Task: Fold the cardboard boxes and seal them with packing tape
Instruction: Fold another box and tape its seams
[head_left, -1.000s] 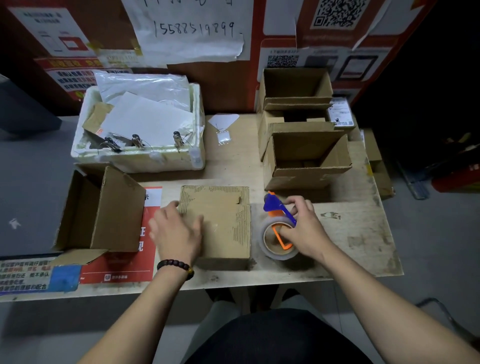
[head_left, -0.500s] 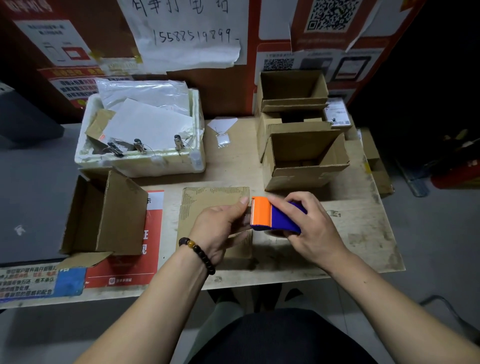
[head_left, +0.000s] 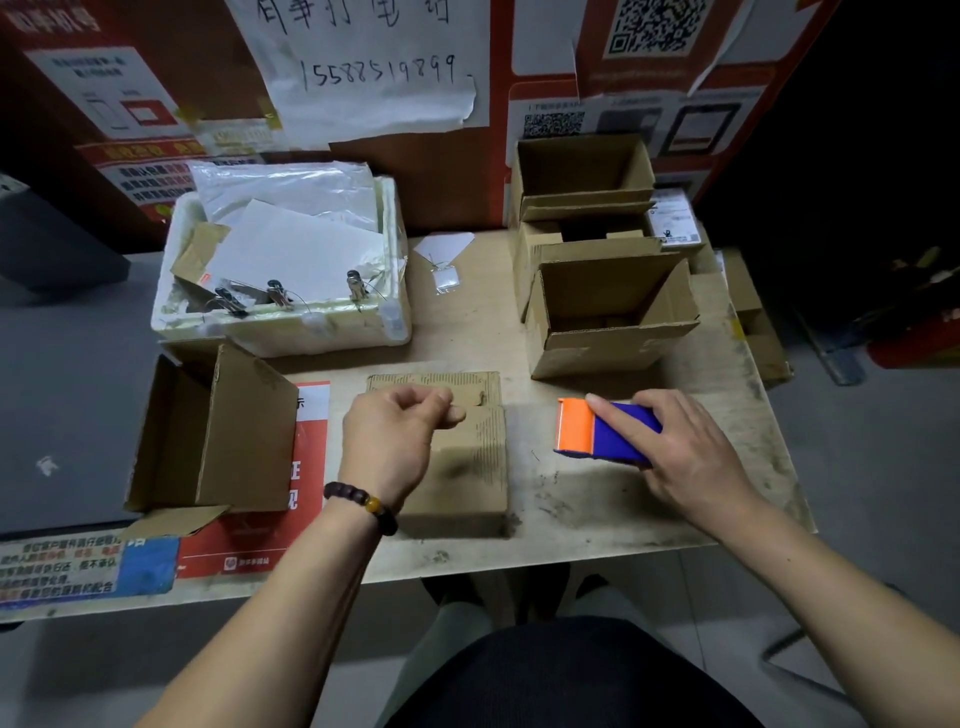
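We see the right hand (head_left: 691, 457) clamped on the orange-and-blue plastic tape dispenser (head_left: 597, 431), right of the flat brown cardboard box (head_left: 467, 467) lying on the worn wooden bench (head_left: 649, 499). The left hand (head_left: 395, 441), fingers loosely curled with thumb and forefinger pinched, hovers above that box.

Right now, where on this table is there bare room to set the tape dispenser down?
Bare wood lies between the flat box and the table right edge, under the right hand holding the tape dispenser. A smaller patch sits between the foam bin and the open boxes. The left side and back right are crowded.
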